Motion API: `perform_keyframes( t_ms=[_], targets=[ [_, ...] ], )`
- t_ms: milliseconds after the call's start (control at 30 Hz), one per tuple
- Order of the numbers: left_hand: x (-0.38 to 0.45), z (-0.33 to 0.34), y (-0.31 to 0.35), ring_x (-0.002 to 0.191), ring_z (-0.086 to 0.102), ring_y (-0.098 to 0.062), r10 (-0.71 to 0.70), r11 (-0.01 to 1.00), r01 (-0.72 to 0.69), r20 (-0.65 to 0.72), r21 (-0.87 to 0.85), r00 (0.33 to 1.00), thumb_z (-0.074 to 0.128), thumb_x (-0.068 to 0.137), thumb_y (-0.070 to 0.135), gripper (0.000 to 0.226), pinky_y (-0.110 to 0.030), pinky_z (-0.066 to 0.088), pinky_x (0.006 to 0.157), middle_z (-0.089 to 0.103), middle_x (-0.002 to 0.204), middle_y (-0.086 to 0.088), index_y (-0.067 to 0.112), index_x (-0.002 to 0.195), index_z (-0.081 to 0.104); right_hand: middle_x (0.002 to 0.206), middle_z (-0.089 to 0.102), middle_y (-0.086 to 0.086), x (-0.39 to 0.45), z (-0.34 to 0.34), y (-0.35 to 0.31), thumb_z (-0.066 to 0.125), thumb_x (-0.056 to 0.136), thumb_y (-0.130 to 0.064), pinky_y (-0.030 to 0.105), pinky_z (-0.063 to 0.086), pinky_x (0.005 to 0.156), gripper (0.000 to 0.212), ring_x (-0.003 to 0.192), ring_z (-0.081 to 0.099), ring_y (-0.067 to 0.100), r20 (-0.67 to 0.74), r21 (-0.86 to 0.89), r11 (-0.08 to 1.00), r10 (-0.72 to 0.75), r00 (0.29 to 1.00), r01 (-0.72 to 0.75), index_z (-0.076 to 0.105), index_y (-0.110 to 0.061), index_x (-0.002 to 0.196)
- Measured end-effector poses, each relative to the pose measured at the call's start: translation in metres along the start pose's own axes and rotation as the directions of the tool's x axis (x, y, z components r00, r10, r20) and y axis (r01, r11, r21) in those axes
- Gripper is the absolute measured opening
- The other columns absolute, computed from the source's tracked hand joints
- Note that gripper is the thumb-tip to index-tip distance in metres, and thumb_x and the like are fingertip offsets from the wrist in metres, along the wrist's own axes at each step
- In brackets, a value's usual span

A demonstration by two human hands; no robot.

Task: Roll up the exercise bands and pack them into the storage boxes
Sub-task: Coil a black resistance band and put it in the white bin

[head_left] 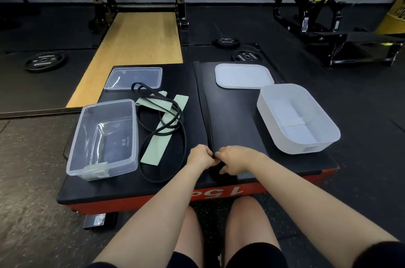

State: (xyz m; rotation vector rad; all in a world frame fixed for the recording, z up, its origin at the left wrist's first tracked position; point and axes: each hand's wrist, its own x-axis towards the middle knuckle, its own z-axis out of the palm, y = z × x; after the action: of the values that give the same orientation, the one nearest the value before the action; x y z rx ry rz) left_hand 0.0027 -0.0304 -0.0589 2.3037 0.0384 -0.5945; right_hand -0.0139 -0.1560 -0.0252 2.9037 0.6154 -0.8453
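Both hands, left (199,156) and right (235,161), pinch the near end of a long flat black band (203,101) that lies stretched away across the black platform (236,114). It looks soft, limp and rubbery, so I'd judge it best held at that end and rolled tightly, or it may spring loose. To the left, a thin black loop (163,134) lies tangled over a green band (162,134) beside the clear box (105,138); the white box (295,118) stands empty on the right, lids behind, nothing blocking.

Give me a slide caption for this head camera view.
Both hands, left hand and right hand, pinch the near end of a long black band, between clear box and white box.
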Motion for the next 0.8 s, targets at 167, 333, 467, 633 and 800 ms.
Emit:
perform_keyframes(
  t_ms=[167,333,467,633,800],
  targets=[
    [0.003,0.002,0.0,0.082,0.054,-0.014,-0.032,0.999,0.032,-0.019,-0.004,0.999,0.072,0.08,0.025,0.027,-0.022,0.041,0.07,0.063,0.103,-0.003,0.012,0.102,0.061,0.111,0.058,0.009,-0.013,0.027,-0.012,0.058,0.084,-0.054,0.036,0.044,0.075,0.056,0.104,0.058,0.03,-0.253,0.159,0.971,0.215,0.943,-0.179,0.042,-0.011,0.116],
    [-0.002,0.008,-0.001,0.088,0.055,-0.018,-0.053,0.994,0.046,-0.065,-0.104,0.996,0.072,0.08,0.018,0.03,-0.025,0.047,0.08,0.055,0.097,-0.002,0.014,0.103,0.053,0.106,0.062,0.008,-0.013,0.04,-0.028,0.053,0.085,-0.06,0.033,0.04,0.067,0.058,0.1,0.061,0.028,-0.402,0.283,0.909,0.402,0.823,-0.306,0.041,-0.009,0.111],
    [-0.005,0.013,0.001,0.099,0.056,-0.023,-0.063,0.968,0.04,-0.088,-0.247,0.994,0.071,0.078,0.004,0.052,-0.029,0.048,0.092,0.056,0.113,-0.01,0.013,0.125,0.049,0.111,0.06,0.01,-0.01,0.045,-0.027,0.053,0.091,-0.043,0.034,0.044,0.076,0.042,0.104,0.057,0.028,-0.446,0.341,0.912,0.369,0.815,-0.226,0.042,-0.008,0.113],
    [-0.01,0.011,0.002,0.113,0.056,-0.023,-0.032,0.976,0.014,-0.081,-0.217,0.996,0.073,0.078,0.01,0.057,-0.028,0.045,0.096,0.057,0.124,-0.008,0.011,0.13,0.051,0.116,0.057,0.012,-0.008,0.038,-0.017,0.056,0.091,-0.036,0.033,0.039,0.076,0.041,0.11,0.052,0.031,-0.43,0.318,0.941,0.25,0.867,-0.113,0.045,-0.006,0.116],
    [-0.01,0.01,0.0,0.112,0.058,-0.023,-0.013,0.979,-0.004,-0.082,-0.203,0.997,0.074,0.078,0.018,0.052,-0.028,0.045,0.094,0.06,0.121,-0.009,0.009,0.127,0.056,0.121,0.054,0.013,-0.007,0.025,-0.003,0.058,0.09,-0.027,0.035,0.039,0.087,0.038,0.113,0.049,0.031,-0.323,0.218,0.976,0.097,0.941,-0.026,0.046,-0.005,0.119]
  ],
)
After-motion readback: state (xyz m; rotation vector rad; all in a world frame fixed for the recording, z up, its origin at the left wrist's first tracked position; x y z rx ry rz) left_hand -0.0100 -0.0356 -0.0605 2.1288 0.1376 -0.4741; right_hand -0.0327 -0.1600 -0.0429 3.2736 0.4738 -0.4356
